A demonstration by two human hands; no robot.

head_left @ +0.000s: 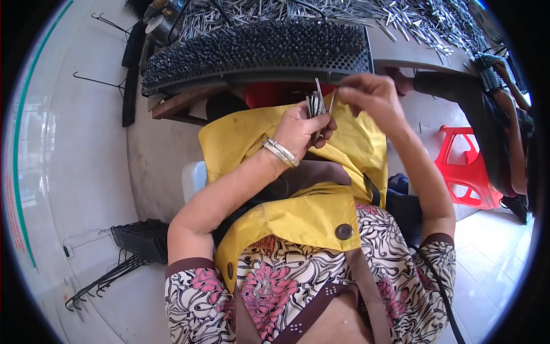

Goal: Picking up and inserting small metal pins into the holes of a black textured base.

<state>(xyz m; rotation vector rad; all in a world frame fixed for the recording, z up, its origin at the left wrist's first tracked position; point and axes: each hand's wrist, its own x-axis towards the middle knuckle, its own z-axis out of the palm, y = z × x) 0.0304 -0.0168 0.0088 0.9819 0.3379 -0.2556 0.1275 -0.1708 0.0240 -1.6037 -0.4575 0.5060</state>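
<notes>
My left hand [309, 127] is closed round a bundle of thin metal strips [316, 104], which stand up out of the fist above my lap. Just to the right, my right hand [369, 98] has its fingers bent and pinched together at the upper end of a single thin strip [332, 101]. The lower end of that strip meets the fingers of my left hand. Beyond both hands lies a long black perforated rack [338, 73], densely filled with upright dark metal pieces [258, 49]. Neither hand touches the rack.
Loose metal strips [412, 23] cover the table behind the rack. A yellow apron [361, 143] spreads over my lap. A red plastic stool [467, 172] and another person [510, 114] are on the right. Black racks with hooked wires [140, 238] stand by the left wall.
</notes>
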